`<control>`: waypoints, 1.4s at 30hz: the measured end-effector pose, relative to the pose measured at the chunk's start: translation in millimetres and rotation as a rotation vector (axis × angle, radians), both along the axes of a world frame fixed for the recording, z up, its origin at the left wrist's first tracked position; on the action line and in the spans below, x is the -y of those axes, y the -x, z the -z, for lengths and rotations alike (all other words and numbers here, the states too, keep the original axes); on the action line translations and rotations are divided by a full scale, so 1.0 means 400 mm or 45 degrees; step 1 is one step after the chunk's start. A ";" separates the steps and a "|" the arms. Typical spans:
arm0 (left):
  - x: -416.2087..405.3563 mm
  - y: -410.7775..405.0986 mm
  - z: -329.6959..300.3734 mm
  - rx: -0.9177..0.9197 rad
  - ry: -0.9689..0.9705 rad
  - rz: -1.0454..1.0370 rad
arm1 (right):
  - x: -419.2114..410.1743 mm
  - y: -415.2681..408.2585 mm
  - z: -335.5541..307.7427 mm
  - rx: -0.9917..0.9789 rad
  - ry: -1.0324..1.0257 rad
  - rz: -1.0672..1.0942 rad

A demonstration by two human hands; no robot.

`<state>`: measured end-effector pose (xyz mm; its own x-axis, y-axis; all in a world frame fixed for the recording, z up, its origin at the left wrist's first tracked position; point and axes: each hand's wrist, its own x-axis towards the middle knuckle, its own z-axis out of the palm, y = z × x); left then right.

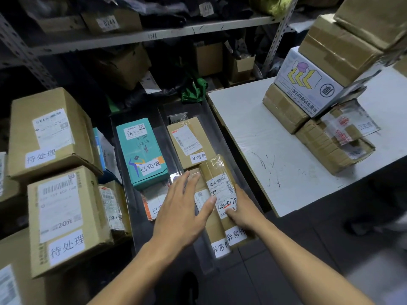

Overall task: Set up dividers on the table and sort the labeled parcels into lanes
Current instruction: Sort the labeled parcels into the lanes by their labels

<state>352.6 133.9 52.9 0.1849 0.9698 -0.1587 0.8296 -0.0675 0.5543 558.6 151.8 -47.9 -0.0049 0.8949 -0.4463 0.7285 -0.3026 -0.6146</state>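
Clear dividers [169,133] split a dark table into lanes. The middle lane holds a teal parcel [141,148] and an orange-edged flat parcel [154,201]. The right lane holds a brown box [187,142] and a long brown parcel [220,183] with handwriting "1006-0175", lying on another brown parcel [214,230]. My right hand [242,208] grips the long parcel's near right side, thumb on its label. My left hand [182,212] hovers flat, fingers straight, just left of that parcel over the divider.
Two brown boxes [50,133] [66,216] with white labels stand in the left lane. A white table [275,137] at right carries a stack of brown and white boxes [319,84]. Metal shelving [143,36] with parcels rises behind. A green bag [193,89] lies beyond the lanes.
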 end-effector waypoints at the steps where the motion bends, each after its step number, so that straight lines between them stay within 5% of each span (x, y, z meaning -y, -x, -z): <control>1: 0.000 0.001 0.002 -0.001 0.005 0.005 | -0.001 0.002 0.003 0.007 0.004 0.011; 14: -0.009 0.004 0.015 -0.012 -0.014 0.025 | 0.032 0.031 0.065 0.302 -0.206 -0.042; 20: -0.005 0.004 0.009 -0.012 -0.003 0.033 | 0.036 0.049 0.083 0.498 -0.109 -0.209; 42: 0.010 0.023 -0.001 -0.023 -0.040 0.026 | 0.010 0.078 0.018 0.430 -0.137 -0.180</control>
